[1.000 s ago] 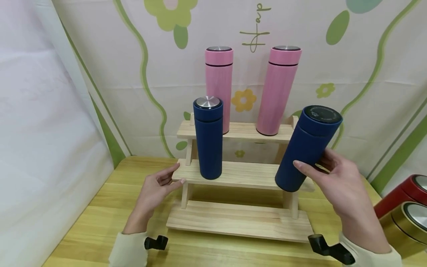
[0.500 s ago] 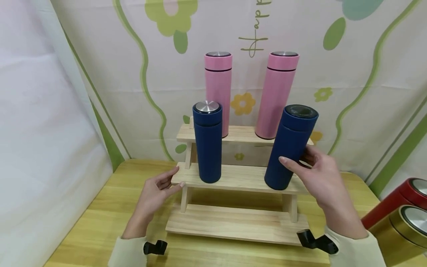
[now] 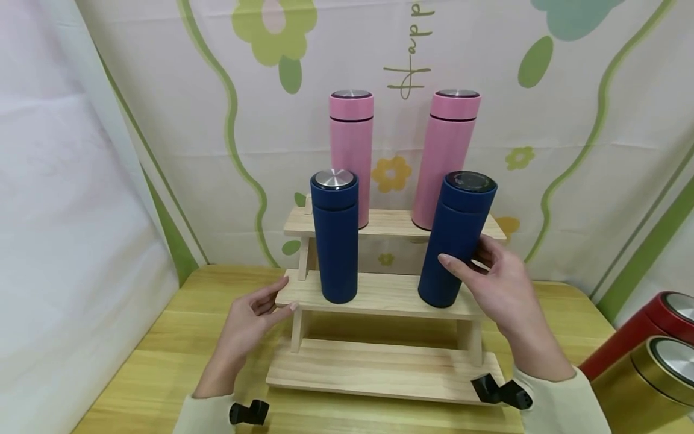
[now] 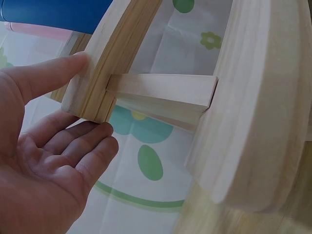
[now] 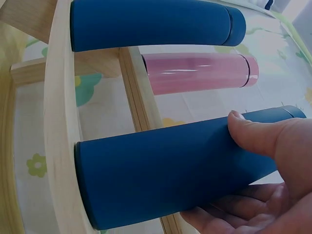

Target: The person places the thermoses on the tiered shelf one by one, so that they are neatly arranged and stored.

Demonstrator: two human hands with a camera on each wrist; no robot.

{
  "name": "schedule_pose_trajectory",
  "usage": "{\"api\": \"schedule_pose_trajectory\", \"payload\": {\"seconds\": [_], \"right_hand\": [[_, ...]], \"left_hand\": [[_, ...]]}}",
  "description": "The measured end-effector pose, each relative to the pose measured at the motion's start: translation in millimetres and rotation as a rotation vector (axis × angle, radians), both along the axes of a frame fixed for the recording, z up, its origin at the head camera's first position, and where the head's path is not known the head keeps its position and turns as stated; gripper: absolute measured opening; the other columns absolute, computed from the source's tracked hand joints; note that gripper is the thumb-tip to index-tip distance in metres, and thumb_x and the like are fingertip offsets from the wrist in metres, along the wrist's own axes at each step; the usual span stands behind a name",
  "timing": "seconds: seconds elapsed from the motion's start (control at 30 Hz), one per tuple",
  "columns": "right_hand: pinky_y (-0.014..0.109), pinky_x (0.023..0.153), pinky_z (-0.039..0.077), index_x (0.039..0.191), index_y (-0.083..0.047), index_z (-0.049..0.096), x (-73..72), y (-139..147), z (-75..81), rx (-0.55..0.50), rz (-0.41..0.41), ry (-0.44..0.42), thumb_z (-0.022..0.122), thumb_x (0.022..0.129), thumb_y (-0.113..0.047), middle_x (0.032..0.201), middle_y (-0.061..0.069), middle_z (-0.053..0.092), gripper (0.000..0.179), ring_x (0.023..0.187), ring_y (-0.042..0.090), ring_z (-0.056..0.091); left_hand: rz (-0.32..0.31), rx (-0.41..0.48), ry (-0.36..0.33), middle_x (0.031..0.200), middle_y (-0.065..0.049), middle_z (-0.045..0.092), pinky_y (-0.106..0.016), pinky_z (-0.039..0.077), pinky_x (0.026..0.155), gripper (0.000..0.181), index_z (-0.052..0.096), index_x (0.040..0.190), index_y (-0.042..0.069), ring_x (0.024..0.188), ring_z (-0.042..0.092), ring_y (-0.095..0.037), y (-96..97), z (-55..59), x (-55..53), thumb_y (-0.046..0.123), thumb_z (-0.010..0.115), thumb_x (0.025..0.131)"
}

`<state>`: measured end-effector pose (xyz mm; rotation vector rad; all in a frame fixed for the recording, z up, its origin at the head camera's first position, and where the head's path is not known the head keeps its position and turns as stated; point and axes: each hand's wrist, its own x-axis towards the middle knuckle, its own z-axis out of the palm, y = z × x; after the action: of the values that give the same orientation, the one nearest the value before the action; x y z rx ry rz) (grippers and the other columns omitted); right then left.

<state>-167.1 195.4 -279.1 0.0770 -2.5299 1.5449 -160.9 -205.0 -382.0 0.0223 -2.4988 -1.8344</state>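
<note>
My right hand (image 3: 501, 289) grips a dark blue thermos flask (image 3: 458, 241) with a dark top, thumb on its front and fingers round its far side. In the right wrist view this blue flask (image 5: 170, 170) has its base at the shelf's surface. A second blue flask (image 3: 337, 241) with a silver top stands on the left of the same middle tier (image 3: 387, 289) of a wooden stepped display stand. At that tier's left end, my left hand (image 3: 246, 322) pinches the board, thumb and fingers on either side, also seen in the left wrist view on the board's end (image 4: 92, 83).
Two pink flasks (image 3: 352, 144) stand on the top tier (image 3: 390, 222). Below is the bottom tier (image 3: 374, 367), on a wooden table (image 3: 162, 337). A red flask (image 3: 642, 328) and a gold flask (image 3: 640, 386) stand at the right. A patterned cloth (image 3: 303, 48) hangs behind.
My right hand has carried the blue flask leftward and turned it more upright, bringing its base to the middle tier. My left hand keeps its hold on the board.
</note>
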Motion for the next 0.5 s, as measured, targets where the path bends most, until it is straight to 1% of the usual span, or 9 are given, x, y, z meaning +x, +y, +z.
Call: {"api": "schedule_pose_trajectory", "payload": {"seconds": [0.3, 0.5], "right_hand": [[0.064, 0.123, 0.044, 0.169, -0.01, 0.034, 0.9, -0.4, -2.9, 0.012, -0.025, -0.023, 0.076, 0.099, -0.053, 0.165, 0.023, 0.049, 0.092, 0.152, 0.043, 0.049], [0.063, 0.123, 0.044, 0.169, -0.011, 0.035, 1.6, -2.1, -2.6, 0.023, -0.035, -0.026, 0.076, 0.098, -0.056, 0.165, 0.022, 0.049, 0.093, 0.152, 0.043, 0.049]], "left_hand": [[0.0, 0.007, 0.004, 0.165, -0.007, 0.051, -0.048, 0.042, 0.126, 0.067, 0.061, 0.154, 0.023, 0.155, 0.046, -0.035, 2.7, 0.5, 0.6, 0.035, 0.087, 0.094], [-0.001, 0.011, 0.008, 0.166, -0.003, 0.051, -0.044, 0.042, 0.126, 0.066, 0.061, 0.154, 0.023, 0.156, 0.045, -0.032, 1.1, -0.3, 0.6, 0.036, 0.086, 0.094]]}}
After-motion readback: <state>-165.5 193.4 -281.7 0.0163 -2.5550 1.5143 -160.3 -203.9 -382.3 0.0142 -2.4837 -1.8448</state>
